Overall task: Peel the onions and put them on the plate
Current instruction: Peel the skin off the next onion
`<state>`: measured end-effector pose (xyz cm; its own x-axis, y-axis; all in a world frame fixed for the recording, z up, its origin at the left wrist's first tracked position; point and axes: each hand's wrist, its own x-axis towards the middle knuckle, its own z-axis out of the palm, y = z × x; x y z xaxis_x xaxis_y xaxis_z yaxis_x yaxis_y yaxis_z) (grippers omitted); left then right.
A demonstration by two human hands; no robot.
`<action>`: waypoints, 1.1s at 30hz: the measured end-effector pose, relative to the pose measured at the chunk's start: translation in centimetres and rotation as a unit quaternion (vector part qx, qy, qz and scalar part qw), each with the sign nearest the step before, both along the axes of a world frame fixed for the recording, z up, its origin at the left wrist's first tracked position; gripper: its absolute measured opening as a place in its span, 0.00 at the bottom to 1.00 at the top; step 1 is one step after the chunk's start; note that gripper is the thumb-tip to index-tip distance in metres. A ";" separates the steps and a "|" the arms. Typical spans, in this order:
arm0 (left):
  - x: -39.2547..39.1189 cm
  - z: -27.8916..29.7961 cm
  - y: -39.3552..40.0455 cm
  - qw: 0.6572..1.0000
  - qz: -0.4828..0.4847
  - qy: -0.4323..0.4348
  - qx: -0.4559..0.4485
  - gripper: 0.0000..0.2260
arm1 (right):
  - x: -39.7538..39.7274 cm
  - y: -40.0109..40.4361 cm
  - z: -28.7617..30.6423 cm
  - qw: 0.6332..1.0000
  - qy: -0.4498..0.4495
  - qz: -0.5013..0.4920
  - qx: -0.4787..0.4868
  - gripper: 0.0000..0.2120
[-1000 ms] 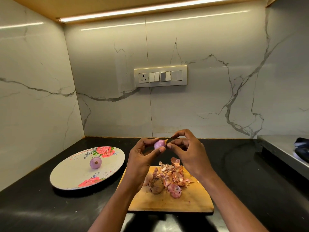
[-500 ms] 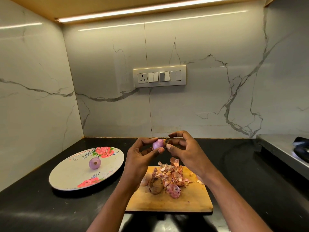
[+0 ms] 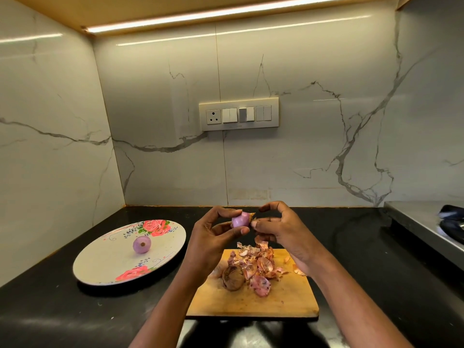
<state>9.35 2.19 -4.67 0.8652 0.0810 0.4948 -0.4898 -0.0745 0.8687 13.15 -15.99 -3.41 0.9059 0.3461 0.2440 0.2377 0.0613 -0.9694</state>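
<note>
An onion point(image 3: 240, 219) is pinched at centre frame by the left hand point(image 3: 213, 237), above the board point(image 3: 253, 295), while a last brown scrap at its right tip is nipped by the right hand point(image 3: 278, 232). Compared with a second ago, the onion has been turned slightly and looks almost bare, so plating seems near. One peeled onion point(image 3: 141, 244) lies on the plate point(image 3: 100, 262) at lower left. An unpeeled onion point(image 3: 233, 277) is left beside the skins point(image 3: 258, 264); nothing blocks the way to the plate.
</note>
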 end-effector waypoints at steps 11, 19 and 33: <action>0.2 -0.3 -0.1 0.999 0.026 -0.002 0.033 0.17 | 0.3 -0.3 -0.2 1.000 0.010 -0.015 -0.012 0.23; 0.0 -0.1 -0.2 1.000 0.012 0.002 0.025 0.14 | 0.4 -0.2 -0.3 0.999 0.039 0.000 0.028 0.25; 0.0 -0.1 -0.2 0.999 0.013 0.016 0.025 0.15 | 0.3 -0.1 -0.2 0.999 0.016 -0.027 0.008 0.23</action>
